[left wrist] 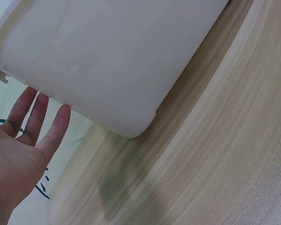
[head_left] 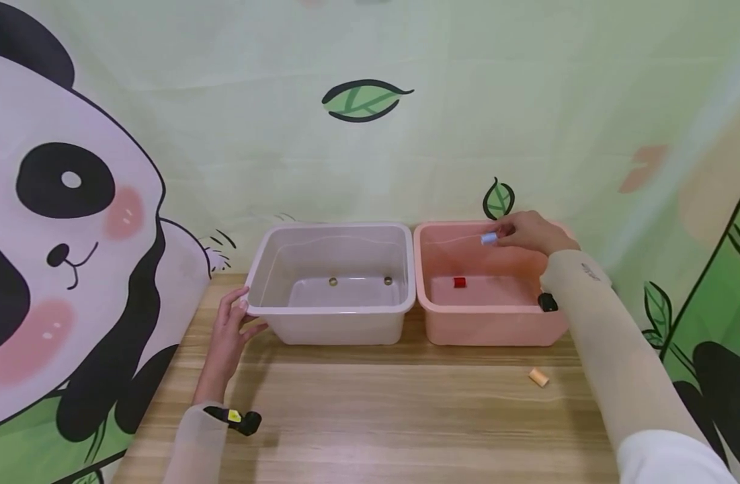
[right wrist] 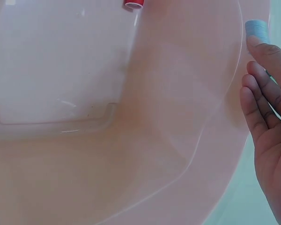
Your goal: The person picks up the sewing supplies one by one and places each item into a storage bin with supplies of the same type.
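My right hand (head_left: 529,232) pinches a light blue thread spool (head_left: 488,238) between thumb and fingertips, over the back of the pink bin (head_left: 497,329). In the right wrist view, the blue spool (right wrist: 256,29) stands out past the thumb, near the bin's rim. A red thread spool (head_left: 460,282) lies on the bin's floor below. At the front left corner of the whitish bin (head_left: 339,329), my left hand (head_left: 227,333) touches the side near the rim. The left wrist view shows extended fingers (left wrist: 56,129) against its wall.
Two small round brass-coloured pieces (head_left: 333,281) sit inside the whitish bin. On the wooden table (head_left: 370,417), a light orange spool (head_left: 538,378) lies in front of the pink bin. Both bins stand side by side against a panda-printed cloth (head_left: 255,134).
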